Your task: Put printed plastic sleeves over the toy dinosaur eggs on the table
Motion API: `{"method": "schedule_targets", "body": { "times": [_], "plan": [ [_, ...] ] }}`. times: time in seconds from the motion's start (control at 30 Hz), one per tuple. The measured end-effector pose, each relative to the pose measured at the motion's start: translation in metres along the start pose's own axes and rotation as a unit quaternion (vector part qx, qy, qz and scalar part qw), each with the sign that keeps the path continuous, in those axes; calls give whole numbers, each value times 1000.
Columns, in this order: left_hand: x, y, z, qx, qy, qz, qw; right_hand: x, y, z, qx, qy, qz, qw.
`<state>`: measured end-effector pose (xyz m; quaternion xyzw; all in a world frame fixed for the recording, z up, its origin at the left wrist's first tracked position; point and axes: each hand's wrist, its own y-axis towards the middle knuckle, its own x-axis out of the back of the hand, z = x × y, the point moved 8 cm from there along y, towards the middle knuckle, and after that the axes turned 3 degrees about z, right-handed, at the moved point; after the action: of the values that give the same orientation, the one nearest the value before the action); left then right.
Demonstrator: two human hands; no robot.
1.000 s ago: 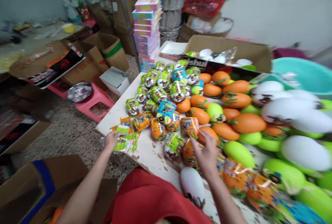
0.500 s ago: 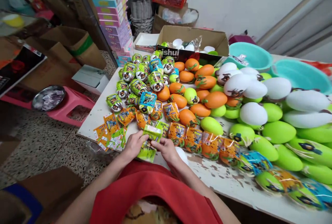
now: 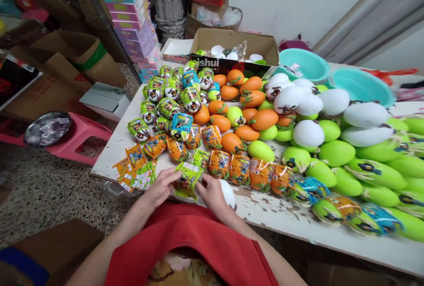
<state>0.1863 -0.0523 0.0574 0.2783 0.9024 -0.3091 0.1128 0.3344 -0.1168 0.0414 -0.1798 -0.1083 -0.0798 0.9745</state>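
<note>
"Sleeve [image 3: 187,180], green and printed, takes centre stage; how is it held?"

"Left hand [image 3: 161,188] pinches its left side between thumb and fingers, nearly closed. Right hand [image 3: 212,191] curls its fingers at the right edge; whether they grip it, I cannot tell."

"And its position?"

"At the near edge of a white table [image 3: 265,210], in front of a red garment [image 3: 188,230]. A white egg [image 3: 228,194] rests just beside the right hand."

"What surrounds it?"

"Loose printed wrappers [image 3: 135,158] to the left, orange-wrapped eggs [image 3: 240,169] in a row to the right, and bare orange eggs [image 3: 265,119] beyond."
</note>
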Motion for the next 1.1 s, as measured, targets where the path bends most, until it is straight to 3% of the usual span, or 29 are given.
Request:
{"method": "schedule_targets", "body": {
  "times": [0.07,0.1,0.17,0.23,0.27,0.37,0.43,0.5,0.63,0.8,0.9,1.1],
  "plan": [
    [5,-4,10,21,-94,-27,995,5,-20,-10,5,-15,9,1000],
    [11,-5,13,22,-116,-56,991,16,-30,-18,6,-35,-18,999],
    [23,-5,19,24,-129,-98,986,48,-50,-39,-4,-108,-121,987],
    [27,-2,25,37,-124,-94,987,77,-65,-63,-38,-190,-215,957],
    [25,0,28,47,-120,-81,988,84,-67,-77,-62,-214,-228,948],
    [17,4,35,80,-91,-49,991,78,-58,-114,-119,-185,-162,962],
    [14,7,38,90,-67,-48,993,68,-52,-123,-126,-135,-115,976],
    [11,9,39,94,-46,-42,994,67,-53,-126,-151,-86,-109,979],
    [2,14,39,116,2,-7,993,75,-62,-116,-209,33,-87,974],
    [-32,18,31,147,11,88,985,55,-54,-72,-174,231,70,955],
    [-45,21,19,130,5,128,983,47,-47,-49,-155,250,131,947],
    [-49,27,8,134,61,147,978,34,-43,-21,-152,219,207,941]
  ]
}}
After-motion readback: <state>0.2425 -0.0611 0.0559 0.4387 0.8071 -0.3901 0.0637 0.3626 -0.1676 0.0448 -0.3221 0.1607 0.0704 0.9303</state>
